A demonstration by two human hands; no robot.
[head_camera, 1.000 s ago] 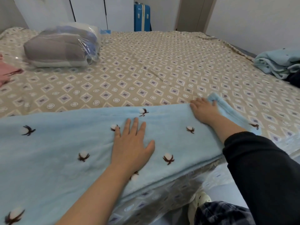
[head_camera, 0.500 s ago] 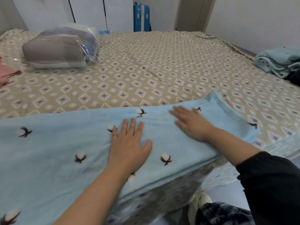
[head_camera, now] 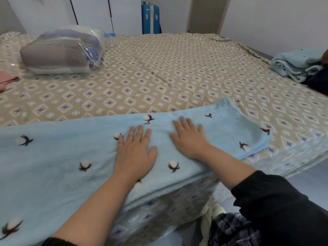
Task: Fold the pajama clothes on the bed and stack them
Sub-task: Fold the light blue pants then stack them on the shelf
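A light blue fleece pajama piece (head_camera: 71,153) with small cotton-flower prints lies stretched along the near edge of the bed (head_camera: 177,71), its hemmed end at the right. My left hand (head_camera: 134,151) rests flat on its middle, fingers spread. My right hand (head_camera: 190,139) lies flat on it just to the right, palm down, a short gap from the left hand. Neither hand grips the fabric. A folded light blue garment (head_camera: 294,66) sits at the bed's right edge.
A plastic-wrapped grey bundle (head_camera: 60,52) lies at the back left of the bed. A pink cloth (head_camera: 7,81) shows at the left edge and a dark garment (head_camera: 317,80) at the right edge. A blue suitcase (head_camera: 150,19) stands behind the bed.
My right hand has slid left along the blue fabric, from its hemmed right end to beside my left hand. The left hand has stayed in place.
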